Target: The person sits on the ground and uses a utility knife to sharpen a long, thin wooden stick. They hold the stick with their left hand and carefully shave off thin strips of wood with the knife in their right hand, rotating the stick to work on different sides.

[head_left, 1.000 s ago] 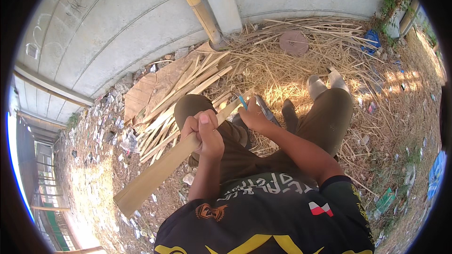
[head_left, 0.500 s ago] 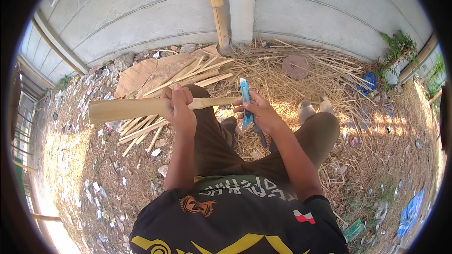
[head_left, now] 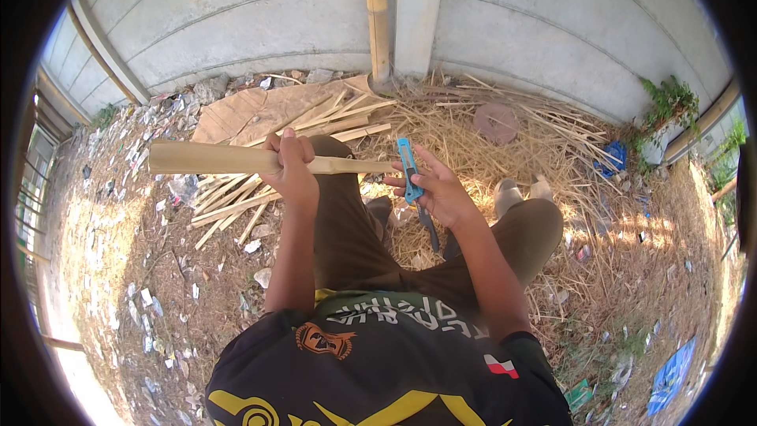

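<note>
My left hand (head_left: 293, 173) is closed around a split length of bamboo (head_left: 209, 158), wide at its left end and narrowing to a thin strip on the right. The piece lies level above my left knee. My right hand (head_left: 445, 196) holds a blue utility knife (head_left: 408, 167) upright between thumb and fingers, with some other fingers spread apart. The bamboo's thin end reaches the knife and the fingers there; whether they touch I cannot tell. No blade shows at the knife's top. A dark tool handle (head_left: 428, 229) is below my right hand, its other end hidden.
Several split bamboo strips (head_left: 347, 120) lie over a flattened cardboard sheet (head_left: 244, 114) ahead on the left. Shavings (head_left: 449, 134) cover the ground before my feet, near a round brownish slab (head_left: 495, 123). A concrete wall (head_left: 520, 39) and bamboo pole (head_left: 377, 16) stand beyond.
The bamboo's wide left end has risen slightly in the picture. A pale tip that showed atop the utility knife is no longer visible, and the right fingers have spread more.
</note>
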The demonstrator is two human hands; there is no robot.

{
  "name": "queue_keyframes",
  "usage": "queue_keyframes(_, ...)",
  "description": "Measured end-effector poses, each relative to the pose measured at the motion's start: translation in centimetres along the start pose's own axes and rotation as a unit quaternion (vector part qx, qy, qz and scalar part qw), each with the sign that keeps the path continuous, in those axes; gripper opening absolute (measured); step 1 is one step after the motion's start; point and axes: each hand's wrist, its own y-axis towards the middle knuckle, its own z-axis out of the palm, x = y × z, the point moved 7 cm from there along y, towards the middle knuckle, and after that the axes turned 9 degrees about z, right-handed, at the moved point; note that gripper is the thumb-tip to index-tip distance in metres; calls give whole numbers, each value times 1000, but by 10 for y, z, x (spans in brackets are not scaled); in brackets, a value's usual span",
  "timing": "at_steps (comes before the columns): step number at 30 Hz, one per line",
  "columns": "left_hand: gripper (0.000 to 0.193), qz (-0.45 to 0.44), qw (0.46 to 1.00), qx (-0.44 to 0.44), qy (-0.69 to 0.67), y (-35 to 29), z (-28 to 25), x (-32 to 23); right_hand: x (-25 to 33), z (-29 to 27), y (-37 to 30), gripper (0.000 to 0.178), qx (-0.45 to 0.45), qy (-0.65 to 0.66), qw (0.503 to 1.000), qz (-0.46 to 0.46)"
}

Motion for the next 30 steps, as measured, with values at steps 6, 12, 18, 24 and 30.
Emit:
queue_keyframes(6, 43, -1, 1000, 22, 3, -7, 15, 1, -9, -13, 9, 57, -29, -77, 997, 1)
queue_keyframes(12, 43, 2, 996, 91, 24, -29, 48, -5, -6, -20, 10, 45, -44, -85, 994, -59)
queue_keyframes(18, 42, 4, 981, 170, 96, -46, 64, 9, 6, -33, 4, 35, -146, -117, 978, -91)
queue_keyframes(24, 48, -39, 989, 138, 26, -16, 104, 30, -11, -27, 9, 31, -113, -79, 990, -32)
queue_keyframes(30, 46, -50, 993, 102, 34, 23, 127, 55, -4, -24, 9, 24, -114, -50, 992, -29)
